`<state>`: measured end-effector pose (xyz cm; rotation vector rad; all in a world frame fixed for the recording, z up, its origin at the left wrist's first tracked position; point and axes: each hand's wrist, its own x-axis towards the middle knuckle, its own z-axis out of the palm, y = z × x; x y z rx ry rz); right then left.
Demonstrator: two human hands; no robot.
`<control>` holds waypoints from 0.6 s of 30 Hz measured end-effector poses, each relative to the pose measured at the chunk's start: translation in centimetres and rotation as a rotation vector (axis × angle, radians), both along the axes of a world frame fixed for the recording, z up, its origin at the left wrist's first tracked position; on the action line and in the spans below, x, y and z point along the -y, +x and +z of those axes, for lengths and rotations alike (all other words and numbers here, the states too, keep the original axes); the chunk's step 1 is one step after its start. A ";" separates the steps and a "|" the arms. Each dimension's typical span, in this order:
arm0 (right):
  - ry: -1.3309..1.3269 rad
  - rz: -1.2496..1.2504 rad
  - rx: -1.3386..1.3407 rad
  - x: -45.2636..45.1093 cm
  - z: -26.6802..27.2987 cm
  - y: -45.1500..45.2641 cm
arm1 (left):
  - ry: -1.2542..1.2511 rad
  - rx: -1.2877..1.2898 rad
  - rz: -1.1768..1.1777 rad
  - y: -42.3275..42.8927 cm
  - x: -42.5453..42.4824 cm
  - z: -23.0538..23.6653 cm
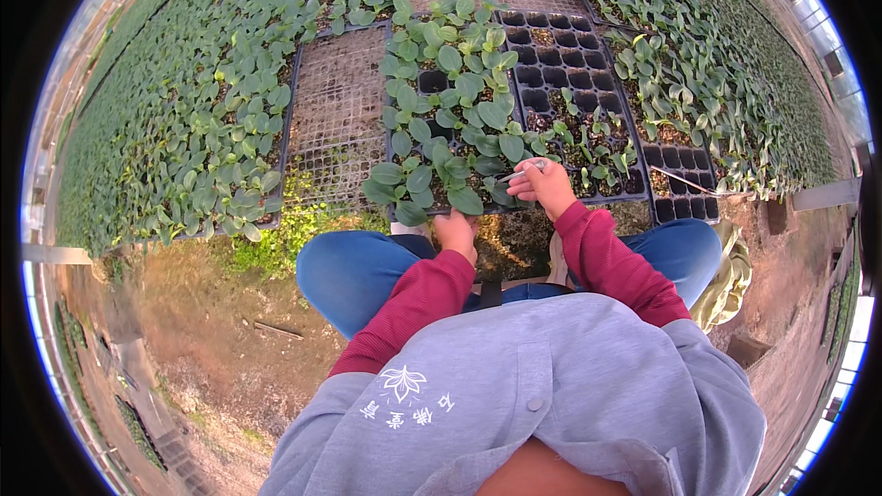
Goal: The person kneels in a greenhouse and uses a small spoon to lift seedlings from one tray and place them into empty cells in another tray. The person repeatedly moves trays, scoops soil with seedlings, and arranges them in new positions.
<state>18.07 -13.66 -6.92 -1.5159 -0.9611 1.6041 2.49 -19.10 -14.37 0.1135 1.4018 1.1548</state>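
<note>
A black seedling tray (433, 82) full of broad-leaved green seedlings lies before me, a few of its cells without plants. My left hand (456, 233) is at its near edge, just under the leaves; its fingertips are partly hidden, so its grip is unclear. My right hand (546, 186) is closed around a thin metal tool (521, 175), possibly tweezers, whose tip points left at the leaves near the tray's front right corner. Right of it lies a second black tray (553, 76), with dark cells at the far end and small seedlings (598, 151) at the near end.
A third tray (682, 160) at the right has a thin metal rod (682, 181) across it. Dense seedlings (227, 117) cover the left; more seedlings (730, 83) fill the right. Wire mesh (337, 110) lies between trays. A greenish cloth (725, 275) lies beside my right knee.
</note>
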 end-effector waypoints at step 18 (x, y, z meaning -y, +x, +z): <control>-0.086 0.065 -0.257 -0.5 -0.4 3.8 | 0.010 -0.027 -0.006 0.4 0.6 0.7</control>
